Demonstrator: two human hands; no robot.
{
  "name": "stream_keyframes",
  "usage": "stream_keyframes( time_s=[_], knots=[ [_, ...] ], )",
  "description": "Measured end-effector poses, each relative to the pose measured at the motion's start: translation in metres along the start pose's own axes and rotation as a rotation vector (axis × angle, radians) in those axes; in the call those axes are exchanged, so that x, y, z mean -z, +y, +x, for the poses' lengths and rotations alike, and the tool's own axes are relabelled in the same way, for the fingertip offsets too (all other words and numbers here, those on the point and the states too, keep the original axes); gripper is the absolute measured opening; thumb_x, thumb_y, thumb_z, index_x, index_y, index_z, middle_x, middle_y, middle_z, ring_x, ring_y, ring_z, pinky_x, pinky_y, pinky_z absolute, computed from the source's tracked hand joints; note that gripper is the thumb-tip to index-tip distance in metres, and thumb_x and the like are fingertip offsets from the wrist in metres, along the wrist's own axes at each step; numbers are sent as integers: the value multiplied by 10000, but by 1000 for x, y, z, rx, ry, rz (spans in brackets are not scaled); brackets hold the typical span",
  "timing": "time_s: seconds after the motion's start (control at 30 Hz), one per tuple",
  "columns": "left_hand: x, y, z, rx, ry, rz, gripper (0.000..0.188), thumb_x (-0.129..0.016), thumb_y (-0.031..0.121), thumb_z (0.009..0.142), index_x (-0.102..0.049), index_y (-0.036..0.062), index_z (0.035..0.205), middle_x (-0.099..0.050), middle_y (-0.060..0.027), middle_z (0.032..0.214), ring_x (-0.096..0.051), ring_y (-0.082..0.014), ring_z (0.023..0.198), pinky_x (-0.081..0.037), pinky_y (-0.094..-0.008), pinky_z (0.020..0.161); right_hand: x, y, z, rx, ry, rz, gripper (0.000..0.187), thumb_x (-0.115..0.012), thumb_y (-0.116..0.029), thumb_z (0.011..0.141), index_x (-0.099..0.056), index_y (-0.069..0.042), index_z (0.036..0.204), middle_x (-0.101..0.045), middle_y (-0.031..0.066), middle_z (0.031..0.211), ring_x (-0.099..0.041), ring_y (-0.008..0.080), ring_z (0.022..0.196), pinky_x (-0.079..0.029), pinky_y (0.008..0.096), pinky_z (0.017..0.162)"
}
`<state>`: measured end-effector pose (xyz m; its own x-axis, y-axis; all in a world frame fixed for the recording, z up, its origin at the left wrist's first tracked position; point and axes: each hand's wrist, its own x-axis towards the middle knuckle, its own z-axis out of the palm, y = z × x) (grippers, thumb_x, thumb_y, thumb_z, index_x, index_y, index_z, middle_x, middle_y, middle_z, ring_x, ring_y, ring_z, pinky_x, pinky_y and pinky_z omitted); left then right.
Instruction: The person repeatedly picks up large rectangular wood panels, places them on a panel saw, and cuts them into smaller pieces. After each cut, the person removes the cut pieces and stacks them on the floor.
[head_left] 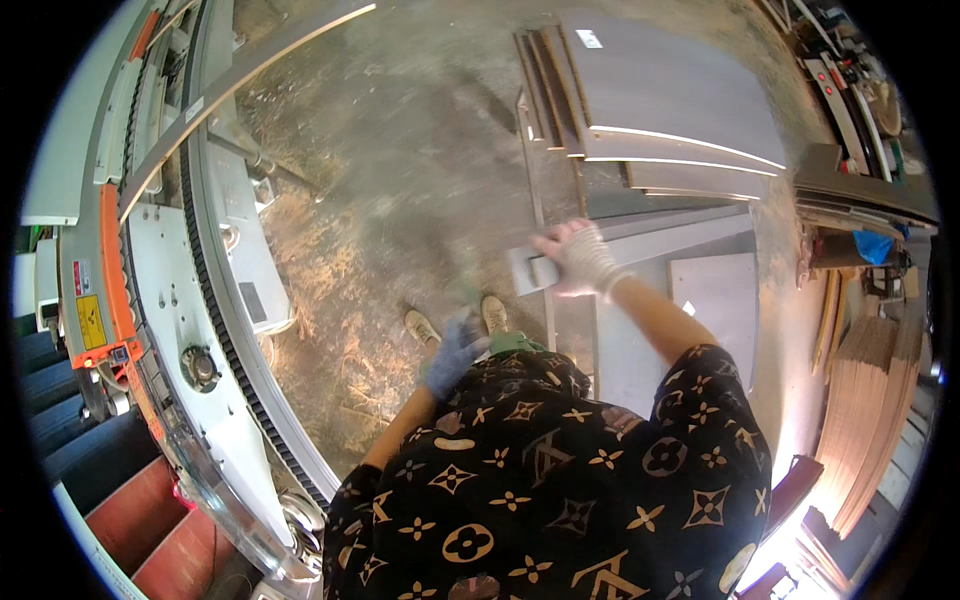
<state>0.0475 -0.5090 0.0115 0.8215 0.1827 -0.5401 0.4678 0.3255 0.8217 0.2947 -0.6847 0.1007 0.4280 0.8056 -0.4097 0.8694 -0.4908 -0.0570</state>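
Nearest: person's torso in a black shirt (pixel 560 500) with tan pattern, seen from above. Both forearms come up from it.

Left hand (pixel 452 352), blue-grey glove, hangs low in front of the body above the floor, blurred. Fingers look curled loosely; cannot tell if the grip has anything in it, nothing clearly visible in it. Just beyond it, two tan shoes (pixel 455 320) on the concrete floor (pixel 400 150), sawdust scattered around them.

Right hand (pixel 582 258), white glove, reaches out ahead and to the right. Grip is closed over the end of a narrow grey panel strip (pixel 640 245), fingers spread across the top face at its near-left end. The strip lies flat along the near edge of a low stack of grey boards (pixel 715 300) on the person's right.

Beyond that, a bigger stack of grey panels (pixel 670 95) with pale edge banding, fanned in steps, sits on the floor toward the far right. A thin metal frame rail (pixel 535 170) runs along its left side.

Left side: long grey machine (pixel 190 300) with a black toothed track, orange trim and a yellow label, curving from near-left to far-left. Far right edge: leaning stack of light wood sheets (pixel 870 420), well apart from both hands.
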Motion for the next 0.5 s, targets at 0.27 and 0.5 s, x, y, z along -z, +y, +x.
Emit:
stream_keyframes(
  time_s=[0.27,0.5],
  knots=[
    [-48,31,2,-96,283,-542,471,-650,266,831,-474,48,1209,-565,-62,1056,-577,-141,877,-516,-263,703,30,-82,-13,147,252,250,918,-724,-500,639,-316,-151,1384,-489,157,1224,-456,300,1161,-257,454,1035],
    [-36,19,-5,58,180,-599,455,-585,356,863,-457,117,1228,-562,-59,1087,-593,-188,913,-547,-332,770,-22,-11,-45,-4,23,50,975,-756,-466,626,-246,-188,1409,-450,156,1296,-448,309,1188,-281,460,1036]
  ],
)
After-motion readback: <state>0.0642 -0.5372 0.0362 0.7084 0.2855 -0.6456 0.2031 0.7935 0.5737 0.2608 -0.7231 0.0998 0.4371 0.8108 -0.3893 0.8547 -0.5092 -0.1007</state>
